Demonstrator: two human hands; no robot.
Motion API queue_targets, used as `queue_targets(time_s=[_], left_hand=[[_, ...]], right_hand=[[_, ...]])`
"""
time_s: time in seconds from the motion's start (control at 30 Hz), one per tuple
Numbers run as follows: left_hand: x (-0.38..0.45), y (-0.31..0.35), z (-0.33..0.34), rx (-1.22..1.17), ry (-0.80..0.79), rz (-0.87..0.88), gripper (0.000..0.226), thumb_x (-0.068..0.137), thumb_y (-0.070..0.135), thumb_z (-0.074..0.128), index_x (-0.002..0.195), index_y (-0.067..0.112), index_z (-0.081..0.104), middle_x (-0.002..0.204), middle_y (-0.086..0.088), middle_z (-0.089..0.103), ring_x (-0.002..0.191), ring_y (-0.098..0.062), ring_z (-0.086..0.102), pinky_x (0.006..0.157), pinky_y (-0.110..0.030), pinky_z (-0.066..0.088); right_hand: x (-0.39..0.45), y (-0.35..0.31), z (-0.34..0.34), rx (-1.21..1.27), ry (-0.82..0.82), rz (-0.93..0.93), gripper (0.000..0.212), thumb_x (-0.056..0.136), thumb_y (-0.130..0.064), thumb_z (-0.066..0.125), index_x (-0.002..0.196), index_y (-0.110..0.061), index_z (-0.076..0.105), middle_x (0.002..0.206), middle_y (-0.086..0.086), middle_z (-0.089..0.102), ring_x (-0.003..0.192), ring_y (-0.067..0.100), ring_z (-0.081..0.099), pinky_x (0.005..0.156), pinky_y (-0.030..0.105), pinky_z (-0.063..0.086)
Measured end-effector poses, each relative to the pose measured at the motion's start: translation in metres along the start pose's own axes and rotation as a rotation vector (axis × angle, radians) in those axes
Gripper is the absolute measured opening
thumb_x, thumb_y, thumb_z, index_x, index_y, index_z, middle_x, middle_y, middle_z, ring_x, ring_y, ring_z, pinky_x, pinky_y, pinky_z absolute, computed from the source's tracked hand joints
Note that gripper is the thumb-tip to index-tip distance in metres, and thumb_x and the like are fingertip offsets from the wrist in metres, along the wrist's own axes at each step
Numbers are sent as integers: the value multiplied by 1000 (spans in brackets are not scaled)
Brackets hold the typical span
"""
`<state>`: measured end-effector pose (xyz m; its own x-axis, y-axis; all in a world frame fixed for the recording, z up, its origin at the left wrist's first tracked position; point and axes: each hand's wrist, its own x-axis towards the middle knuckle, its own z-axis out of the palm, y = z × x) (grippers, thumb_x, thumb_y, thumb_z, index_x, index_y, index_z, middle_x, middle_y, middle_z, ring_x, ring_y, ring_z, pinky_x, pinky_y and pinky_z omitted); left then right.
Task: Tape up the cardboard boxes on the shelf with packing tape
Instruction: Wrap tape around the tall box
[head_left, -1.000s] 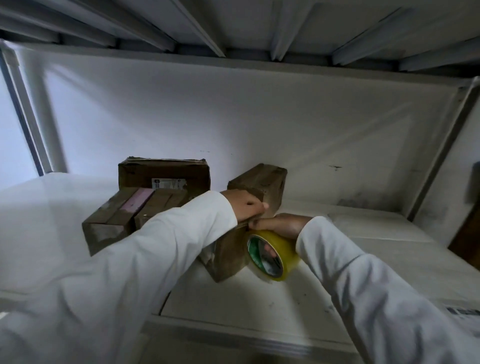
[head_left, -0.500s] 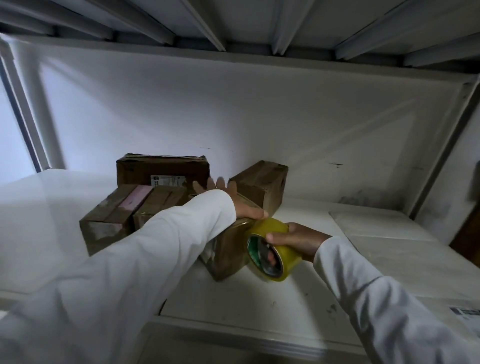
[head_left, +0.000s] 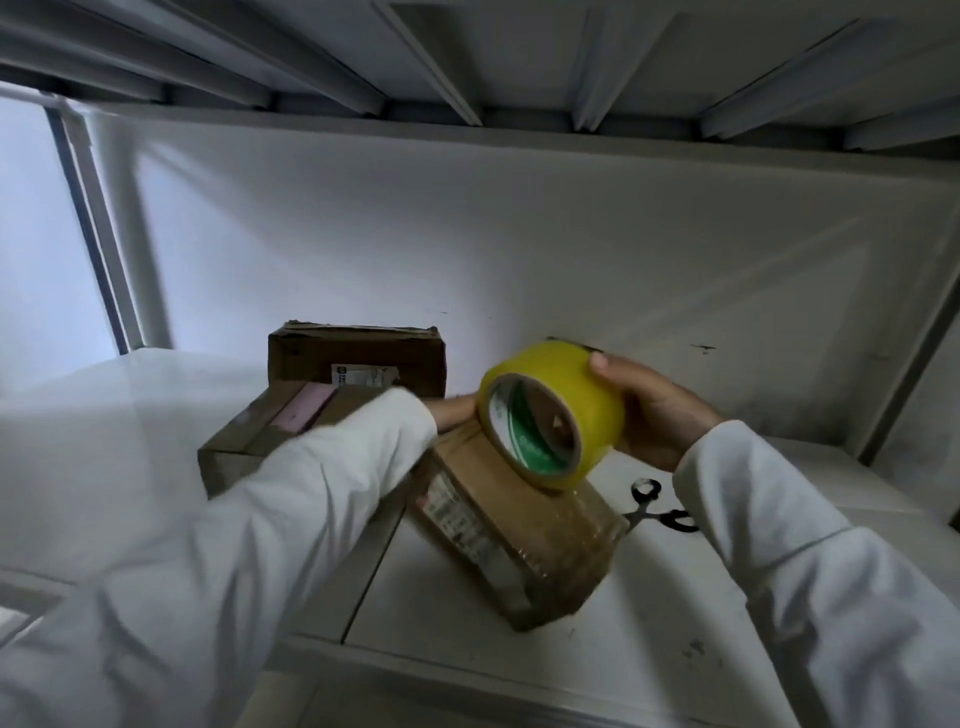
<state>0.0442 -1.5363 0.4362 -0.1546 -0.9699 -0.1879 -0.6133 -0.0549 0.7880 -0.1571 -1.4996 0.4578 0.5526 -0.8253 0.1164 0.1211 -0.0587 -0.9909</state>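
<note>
A: What moved?
B: My right hand (head_left: 652, 410) has lifted the yellow packing tape roll (head_left: 551, 415) up off the box side; a clear strip runs down onto the near cardboard box (head_left: 511, 525).
A: Grip?
B: Right fingers curled round the roll; my left hand (head_left: 453, 411) is mostly hidden behind roll and sleeve, can't tell its grip.
A: Rest?
B: Box on the white shelf (head_left: 649, 613); scissors (head_left: 655, 512) just beside it; two more boxes (head_left: 358, 358) behind.

The tape roll (head_left: 553, 418) hides most of the left hand (head_left: 453, 410); a sleeve (head_left: 779, 525) covers the scissors' (head_left: 652, 506) blades.
</note>
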Motion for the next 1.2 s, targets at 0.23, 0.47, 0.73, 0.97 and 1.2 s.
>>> queue_targets(time_s=[0.23, 0.47, 0.73, 0.97, 1.2], left_hand=[[15, -33, -7, 124, 108, -194, 40, 101, 30, 42, 132, 5, 51, 135, -13, 51, 122, -30, 50, 100, -31, 37], [27, -59, -8, 298, 108, -224, 38, 104, 22, 33, 132, 2, 49, 138, -14, 48, 126, -32, 45, 106, -34, 34], [29, -52, -4, 392, 72, -156, 40, 103, 30, 34, 135, 12, 48, 141, -14, 47, 126, -31, 45, 110, -39, 32], [21, -34, 10, 689, 134, -253, 52, 104, 37, 21, 143, 5, 36, 149, -16, 36, 136, -30, 35, 111, -36, 25], [15, -27, 22, 829, 185, -248, 42, 103, 25, 27, 140, 12, 42, 144, -13, 43, 131, -29, 43, 110, -43, 35]], right_hand=[[39, 32, 20, -361, 340, 88, 52, 95, -51, 39, 126, -13, 56, 113, 6, 66, 103, 22, 63, 98, 40, 47], [64, 43, 40, -536, 375, 70, 44, 98, -53, 26, 91, -24, 58, 81, -5, 56, 80, 6, 55, 74, 19, 40], [61, 15, 40, -796, 232, 154, 52, 96, -57, 25, 107, -17, 55, 108, 5, 57, 93, 19, 55, 85, 29, 38], [21, -26, 18, -1214, 219, 337, 46, 93, -56, 39, 74, -21, 62, 81, 3, 61, 77, 18, 56, 84, 33, 42], [-12, 0, -3, -1277, 272, 670, 37, 97, -45, 38, 79, -17, 55, 86, 4, 57, 72, 16, 51, 78, 29, 37]])
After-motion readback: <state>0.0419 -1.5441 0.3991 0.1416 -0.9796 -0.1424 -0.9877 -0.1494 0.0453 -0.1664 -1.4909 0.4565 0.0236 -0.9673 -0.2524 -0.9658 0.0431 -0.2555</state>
